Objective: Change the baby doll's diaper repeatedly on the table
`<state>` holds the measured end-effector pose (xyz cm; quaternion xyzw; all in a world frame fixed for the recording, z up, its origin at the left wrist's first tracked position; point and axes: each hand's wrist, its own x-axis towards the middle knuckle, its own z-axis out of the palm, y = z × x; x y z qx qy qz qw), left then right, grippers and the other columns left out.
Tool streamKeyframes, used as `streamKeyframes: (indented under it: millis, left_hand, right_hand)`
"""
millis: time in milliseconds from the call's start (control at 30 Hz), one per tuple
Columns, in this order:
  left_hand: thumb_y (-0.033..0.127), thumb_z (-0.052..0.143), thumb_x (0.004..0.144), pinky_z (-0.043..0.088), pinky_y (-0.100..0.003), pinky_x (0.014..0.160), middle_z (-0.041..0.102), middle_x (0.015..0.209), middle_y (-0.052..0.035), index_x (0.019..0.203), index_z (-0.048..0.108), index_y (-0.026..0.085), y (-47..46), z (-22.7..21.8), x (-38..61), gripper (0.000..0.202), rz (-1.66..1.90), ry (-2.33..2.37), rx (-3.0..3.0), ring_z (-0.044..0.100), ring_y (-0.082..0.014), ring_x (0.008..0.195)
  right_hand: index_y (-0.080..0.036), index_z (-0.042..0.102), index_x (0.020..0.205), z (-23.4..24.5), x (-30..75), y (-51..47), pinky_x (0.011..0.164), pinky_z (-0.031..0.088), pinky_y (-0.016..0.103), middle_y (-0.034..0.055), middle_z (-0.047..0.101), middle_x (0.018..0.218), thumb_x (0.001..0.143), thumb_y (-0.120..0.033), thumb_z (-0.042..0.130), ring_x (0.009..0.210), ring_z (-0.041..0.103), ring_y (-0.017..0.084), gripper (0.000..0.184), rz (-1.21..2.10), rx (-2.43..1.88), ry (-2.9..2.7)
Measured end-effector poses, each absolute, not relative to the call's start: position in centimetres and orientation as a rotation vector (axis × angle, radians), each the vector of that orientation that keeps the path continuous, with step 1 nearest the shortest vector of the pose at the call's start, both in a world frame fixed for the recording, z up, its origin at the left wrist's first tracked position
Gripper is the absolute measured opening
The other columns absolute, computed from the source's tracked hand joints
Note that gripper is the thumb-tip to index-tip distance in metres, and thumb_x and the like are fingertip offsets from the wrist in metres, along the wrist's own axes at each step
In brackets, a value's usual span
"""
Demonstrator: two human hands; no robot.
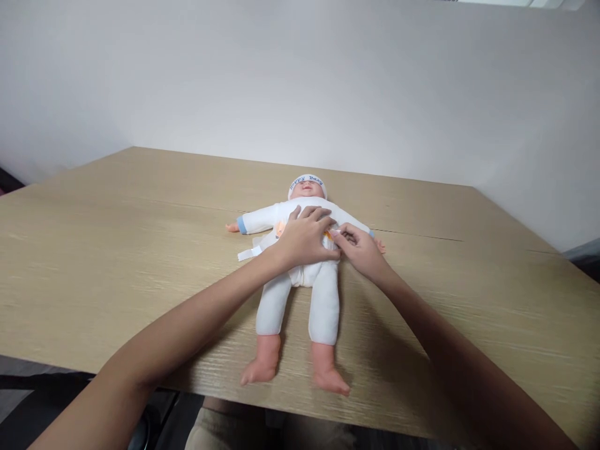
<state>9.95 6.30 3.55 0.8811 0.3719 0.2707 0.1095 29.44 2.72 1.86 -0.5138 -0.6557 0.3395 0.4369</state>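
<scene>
A baby doll [300,294] in a white suit and white cap lies on its back on the wooden table [117,250], feet toward me. My left hand [304,236] lies flat on the doll's belly, fingers stretched out and pressing down. My right hand [359,245] is at the doll's right side, its fingers pinched on a white tab of the diaper [307,272] at the waist. A white diaper tab [250,252] sticks out on the table at the doll's other side.
The table reaches a plain white wall at the back. Its near edge runs just under the doll's feet, and my knees and a dark floor show below it.
</scene>
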Motion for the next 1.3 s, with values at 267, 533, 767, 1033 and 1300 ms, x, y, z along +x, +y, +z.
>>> streamKeyframes:
  millis: [267, 533, 767, 1033, 1300]
  left_hand:
    - [0.046, 0.085, 0.087, 0.020, -0.070, 0.136, 0.062, 0.161, -0.0170, 0.136, 0.069, 0.024, 6.2, 3.4, 10.0, 0.057, 0.792, 1.083, 2.569, 0.046, -0.0450, 0.155]
    - [0.041, 0.085, 0.086, 0.030, -0.061, 0.136, 0.046, 0.175, -0.0194, 0.170, 0.037, 0.024, 6.2, 5.0, 7.5, 0.098, 0.877, 0.761, 2.358, 0.043, -0.0424, 0.163]
    - [0.049, 0.066, 0.105, 0.043, -0.046, 0.125, 0.063, 0.156, -0.0138, 0.147, 0.055, 0.025, 4.8, 1.2, -1.3, 0.050, 1.148, 1.103, 2.143, 0.058, -0.0330, 0.144]
    - [0.051, 0.066, 0.100, 0.042, -0.053, 0.117, 0.071, 0.106, -0.0110, 0.099, 0.064, 0.025, 5.3, -1.7, -5.8, 0.027, 0.861, 1.362, 2.266, 0.060, -0.0345, 0.111]
    - [0.048, 0.084, 0.082, 0.046, -0.043, 0.092, 0.057, 0.075, -0.0057, 0.069, 0.053, 0.026, 5.9, -2.2, -6.3, 0.040, 0.938, 1.429, 2.086, 0.058, -0.0315, 0.091]
  right_hand:
    - [-0.024, 0.070, 0.138, -0.3, 28.7, -0.3, 0.118, 0.051, 0.051, 0.0145, 0.070, 0.143, 0.111, -0.052, 0.058, 0.133, 0.065, 0.031, 0.040, 0.403, -1.129, -1.825]
    - [-0.028, 0.054, 0.170, -1.4, 29.4, -1.6, 0.133, 0.039, 0.061, 0.0126, 0.057, 0.169, 0.118, -0.048, 0.037, 0.158, 0.050, 0.035, 0.058, 0.244, -1.077, -2.041]
    - [-0.028, 0.052, 0.171, -1.4, 29.7, -1.7, 0.131, 0.040, 0.060, 0.0136, 0.058, 0.166, 0.118, -0.044, 0.039, 0.154, 0.053, 0.036, 0.056, 0.157, -1.052, -2.027]
    - [-0.026, 0.076, 0.134, 3.5, 24.9, -0.7, 0.102, 0.054, 0.052, 0.0112, 0.071, 0.111, 0.113, -0.038, 0.056, 0.105, 0.067, 0.032, 0.031, -0.043, -1.076, -2.002]
    - [-0.025, 0.084, 0.110, 5.5, 19.2, 2.5, 0.093, 0.053, 0.047, 0.0106, 0.067, 0.108, 0.102, -0.041, 0.077, 0.107, 0.063, 0.033, 0.020, -0.064, -1.274, -2.262]
